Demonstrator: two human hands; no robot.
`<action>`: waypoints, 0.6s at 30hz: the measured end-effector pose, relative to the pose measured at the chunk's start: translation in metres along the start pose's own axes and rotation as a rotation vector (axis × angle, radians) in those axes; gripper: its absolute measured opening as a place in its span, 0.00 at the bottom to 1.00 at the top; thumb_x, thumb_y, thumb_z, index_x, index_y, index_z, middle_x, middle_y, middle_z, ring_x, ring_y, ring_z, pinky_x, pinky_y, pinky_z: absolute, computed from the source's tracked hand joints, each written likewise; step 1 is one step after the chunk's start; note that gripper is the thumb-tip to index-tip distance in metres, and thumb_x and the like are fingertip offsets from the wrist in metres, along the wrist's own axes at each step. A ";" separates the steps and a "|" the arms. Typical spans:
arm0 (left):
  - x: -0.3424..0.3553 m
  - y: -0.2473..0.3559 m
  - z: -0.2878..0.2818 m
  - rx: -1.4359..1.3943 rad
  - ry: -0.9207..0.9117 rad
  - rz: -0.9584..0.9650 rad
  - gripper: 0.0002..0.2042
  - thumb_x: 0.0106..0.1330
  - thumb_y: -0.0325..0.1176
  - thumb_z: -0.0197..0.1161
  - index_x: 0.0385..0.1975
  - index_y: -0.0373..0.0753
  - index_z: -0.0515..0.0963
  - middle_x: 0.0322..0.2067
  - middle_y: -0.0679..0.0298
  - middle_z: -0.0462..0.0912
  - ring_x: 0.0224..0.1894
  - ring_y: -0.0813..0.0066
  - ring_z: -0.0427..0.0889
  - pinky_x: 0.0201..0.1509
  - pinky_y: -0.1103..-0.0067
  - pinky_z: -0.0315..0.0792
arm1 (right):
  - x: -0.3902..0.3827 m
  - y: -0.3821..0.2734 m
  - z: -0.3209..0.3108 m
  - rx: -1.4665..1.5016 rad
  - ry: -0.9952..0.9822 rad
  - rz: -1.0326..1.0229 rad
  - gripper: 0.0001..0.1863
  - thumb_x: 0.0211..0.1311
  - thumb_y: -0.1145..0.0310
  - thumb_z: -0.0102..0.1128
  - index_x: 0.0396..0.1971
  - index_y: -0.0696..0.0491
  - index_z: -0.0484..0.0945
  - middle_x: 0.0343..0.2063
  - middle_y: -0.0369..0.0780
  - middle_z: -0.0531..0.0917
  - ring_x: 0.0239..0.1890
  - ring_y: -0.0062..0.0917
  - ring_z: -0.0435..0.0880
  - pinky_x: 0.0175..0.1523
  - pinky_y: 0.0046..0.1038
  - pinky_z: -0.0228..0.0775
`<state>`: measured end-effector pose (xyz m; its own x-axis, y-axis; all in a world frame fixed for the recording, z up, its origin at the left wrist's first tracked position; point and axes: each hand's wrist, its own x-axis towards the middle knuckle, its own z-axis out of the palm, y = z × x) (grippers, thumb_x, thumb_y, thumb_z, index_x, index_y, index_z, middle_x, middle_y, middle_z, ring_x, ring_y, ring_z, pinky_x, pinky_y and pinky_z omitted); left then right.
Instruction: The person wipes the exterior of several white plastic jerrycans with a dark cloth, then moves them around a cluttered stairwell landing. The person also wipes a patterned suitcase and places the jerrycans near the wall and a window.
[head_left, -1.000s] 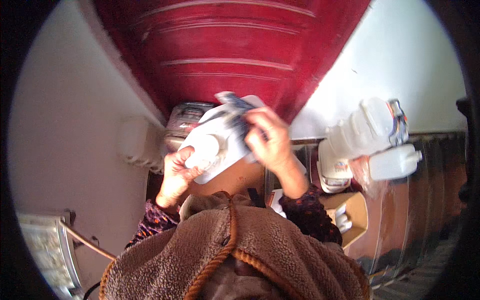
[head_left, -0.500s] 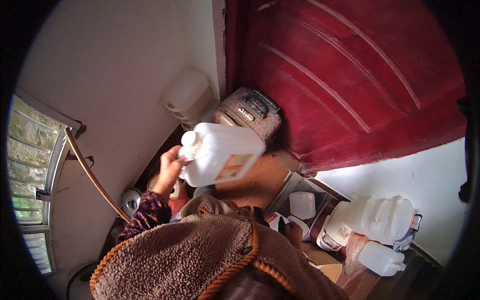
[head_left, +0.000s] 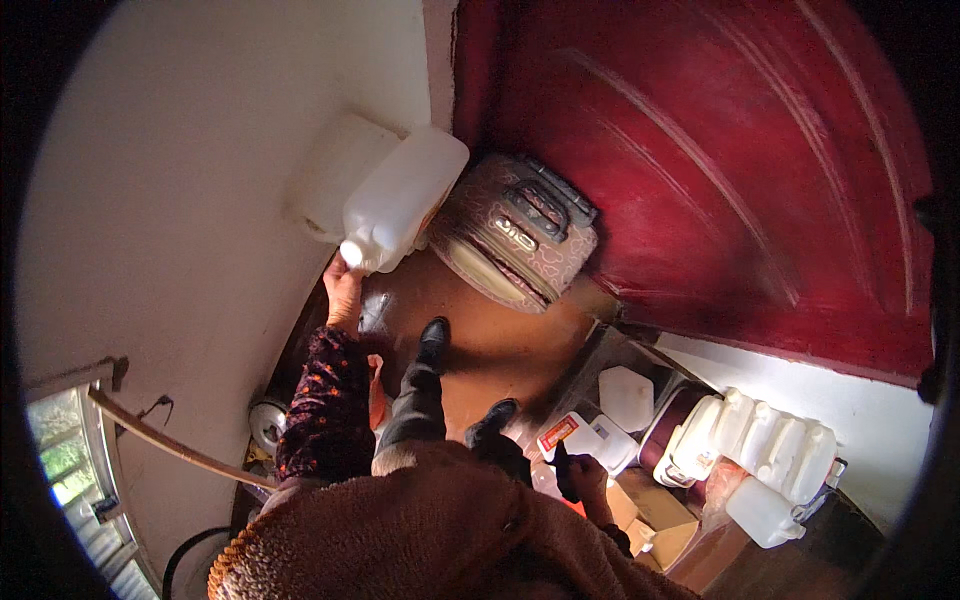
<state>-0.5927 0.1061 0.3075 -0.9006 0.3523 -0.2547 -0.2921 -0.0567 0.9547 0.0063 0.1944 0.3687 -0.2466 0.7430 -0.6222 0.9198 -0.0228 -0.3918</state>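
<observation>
My left hand (head_left: pixel 343 292) is closed at the neck and handle end of a white plastic jug (head_left: pixel 408 190). The jug is held tilted, its cap end toward me and its base toward the corner by the red door. Behind it, against the wall, a second pale container (head_left: pixel 335 170) is partly hidden. Low on the right, my right hand (head_left: pixel 590 478) is closed around a small dark object (head_left: pixel 565 470) whose kind I cannot make out. Close to that hand lies a white jug with a red label (head_left: pixel 566 436).
A patterned suitcase (head_left: pixel 560 262) stands in the corner beside the red door (head_left: pixel 700 150). Several white jugs (head_left: pixel 765 440) line the right wall, near an open cardboard box (head_left: pixel 665 520). A round metal lid-like item (head_left: pixel 267 424) and a bent brown pole (head_left: pixel 175 440) are at left.
My left hand has carried the jug forward and to the left, toward the wall corner, and turned it. My right hand remains low on the right with the dark object. The view has shifted.
</observation>
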 end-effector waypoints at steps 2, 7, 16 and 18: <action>0.014 -0.040 -0.011 -0.030 0.003 -0.040 0.15 0.60 0.25 0.63 0.48 0.31 0.78 0.44 0.64 0.82 0.44 0.75 0.80 0.50 0.79 0.73 | 0.016 -0.037 0.008 -0.007 0.007 -0.089 0.12 0.58 0.62 0.59 0.37 0.52 0.83 0.36 0.47 0.85 0.39 0.40 0.85 0.44 0.36 0.77; 0.047 -0.113 -0.038 0.484 0.005 0.017 0.14 0.55 0.29 0.70 0.40 0.31 0.80 0.37 0.62 0.85 0.40 0.73 0.82 0.44 0.74 0.75 | 0.057 -0.142 0.018 0.164 -0.059 -0.297 0.09 0.56 0.68 0.61 0.37 0.53 0.81 0.34 0.46 0.84 0.37 0.41 0.84 0.42 0.36 0.76; 0.068 -0.142 -0.058 0.708 -0.111 0.076 0.19 0.48 0.29 0.73 0.42 0.36 0.79 0.36 0.56 0.85 0.39 0.61 0.86 0.41 0.74 0.77 | 0.174 -0.397 0.024 0.049 0.167 -0.996 0.29 0.62 0.69 0.60 0.63 0.52 0.67 0.36 0.49 0.82 0.33 0.43 0.83 0.40 0.38 0.75; 0.074 -0.157 -0.066 0.649 -0.080 -0.046 0.18 0.47 0.29 0.73 0.41 0.37 0.79 0.36 0.56 0.85 0.39 0.61 0.86 0.41 0.74 0.77 | 0.206 -0.456 0.030 -0.095 0.199 -1.080 0.32 0.63 0.60 0.60 0.66 0.49 0.63 0.34 0.52 0.83 0.30 0.49 0.82 0.36 0.42 0.75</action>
<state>-0.6350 0.0791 0.1283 -0.8578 0.4108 -0.3090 -0.0535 0.5266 0.8484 -0.4732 0.3381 0.3987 -0.8893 0.4354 0.1400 0.2713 0.7486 -0.6049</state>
